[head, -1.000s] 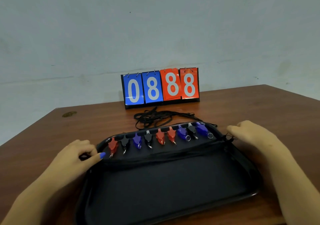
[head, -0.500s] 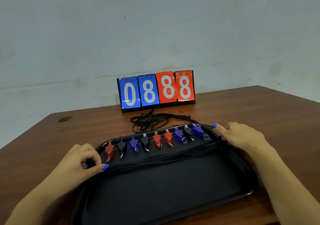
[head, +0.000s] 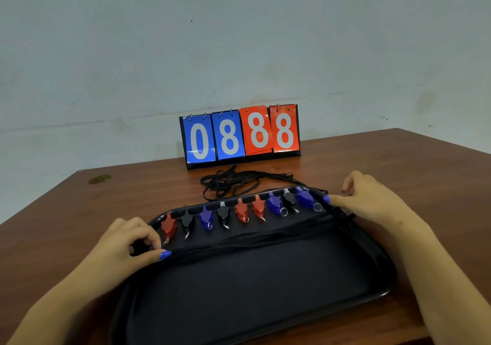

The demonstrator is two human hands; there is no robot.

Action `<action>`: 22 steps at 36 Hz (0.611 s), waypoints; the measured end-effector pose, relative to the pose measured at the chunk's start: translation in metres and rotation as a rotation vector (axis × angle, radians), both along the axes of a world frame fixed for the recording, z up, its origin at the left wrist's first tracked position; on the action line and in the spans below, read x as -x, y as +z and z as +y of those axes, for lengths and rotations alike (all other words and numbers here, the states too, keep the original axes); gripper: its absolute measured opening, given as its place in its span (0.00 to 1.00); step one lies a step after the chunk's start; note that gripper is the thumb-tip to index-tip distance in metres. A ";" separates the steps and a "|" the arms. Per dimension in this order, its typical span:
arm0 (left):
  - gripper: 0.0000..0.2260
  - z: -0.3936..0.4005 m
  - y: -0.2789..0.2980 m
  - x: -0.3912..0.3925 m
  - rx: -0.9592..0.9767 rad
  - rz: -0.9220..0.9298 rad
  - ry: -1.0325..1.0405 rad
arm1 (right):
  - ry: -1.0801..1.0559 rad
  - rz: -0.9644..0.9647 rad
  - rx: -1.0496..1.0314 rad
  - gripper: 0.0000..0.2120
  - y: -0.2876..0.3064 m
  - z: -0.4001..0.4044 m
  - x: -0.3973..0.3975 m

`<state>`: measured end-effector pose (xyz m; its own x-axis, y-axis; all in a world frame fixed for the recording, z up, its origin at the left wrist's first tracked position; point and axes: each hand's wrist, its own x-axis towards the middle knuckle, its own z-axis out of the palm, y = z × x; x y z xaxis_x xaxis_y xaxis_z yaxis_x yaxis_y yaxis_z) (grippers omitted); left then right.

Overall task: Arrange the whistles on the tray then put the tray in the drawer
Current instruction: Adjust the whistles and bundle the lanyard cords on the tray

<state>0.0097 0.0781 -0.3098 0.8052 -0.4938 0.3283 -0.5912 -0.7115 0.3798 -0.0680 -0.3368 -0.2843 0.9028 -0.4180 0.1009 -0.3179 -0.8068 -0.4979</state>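
A black tray (head: 265, 291) lies on the wooden table in front of me. Several whistles (head: 241, 211), red, black and blue, stand in a row along its far rim. A bundle of black lanyard cords (head: 252, 241) stretches across the tray below that row. My left hand (head: 125, 249) pinches the bundle's left end beside the leftmost red whistle (head: 168, 226). My right hand (head: 369, 201) holds the right end at the tray's far right corner, one fingertip close to the last blue whistle (head: 305, 198).
More black cords (head: 231, 182) lie in a loose heap behind the tray. A flip scoreboard (head: 240, 136) reading 0888 stands at the table's back edge against the wall. The table's right edge slopes away at the far right.
My right hand has slid along the tray's right rim to its far corner, nearer the last blue whistle. My left hand keeps its pinch on the cords.
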 end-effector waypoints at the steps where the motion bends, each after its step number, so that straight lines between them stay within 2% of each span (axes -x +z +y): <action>1: 0.15 0.000 0.000 0.000 0.005 0.010 0.002 | 0.061 0.017 -0.066 0.22 0.000 -0.001 0.000; 4: 0.17 0.000 0.000 0.000 0.026 -0.001 -0.005 | 0.150 0.123 -0.168 0.37 0.004 0.002 0.004; 6: 0.18 0.001 0.000 -0.001 0.047 -0.011 -0.001 | 0.145 0.136 -0.146 0.40 0.004 0.001 0.004; 9: 0.18 0.002 -0.001 -0.002 0.067 -0.001 -0.002 | 0.140 0.178 -0.068 0.36 0.001 -0.001 0.003; 12: 0.08 0.001 0.001 -0.001 0.054 -0.008 -0.007 | 0.164 0.193 -0.083 0.31 -0.001 -0.003 0.000; 18: 0.06 0.000 0.007 0.003 0.026 0.066 -0.009 | 0.170 0.133 -0.102 0.21 -0.003 -0.008 -0.001; 20: 0.09 -0.002 0.009 0.003 0.048 0.083 -0.016 | 0.178 0.106 -0.153 0.18 -0.004 -0.010 -0.002; 22: 0.18 -0.004 0.011 0.007 0.074 0.062 -0.027 | 0.183 0.086 -0.194 0.17 -0.005 -0.012 -0.003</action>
